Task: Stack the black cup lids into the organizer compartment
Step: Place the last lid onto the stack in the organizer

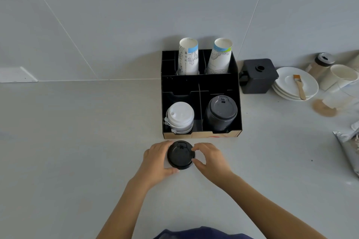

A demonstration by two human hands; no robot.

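Note:
A black cup lid [180, 155] lies on the grey counter just in front of the black organizer [200, 85]. My left hand [157, 161] curls around the lid's left side, thumb and fingers touching its rim. My right hand [208, 158] frames the right side, fingertips at the rim; I cannot tell if they grip it. In the organizer's front right compartment stands a stack of black lids [221, 112]. A stack of white lids [179, 117] fills the front left compartment.
Two stacks of paper cups [204, 57] stand in the organizer's back row. To the right are a black box [257, 75], white saucers [291, 85] with a brush [299, 86], a jar [320, 66], white cups [342, 77] and a foil bag [349, 145].

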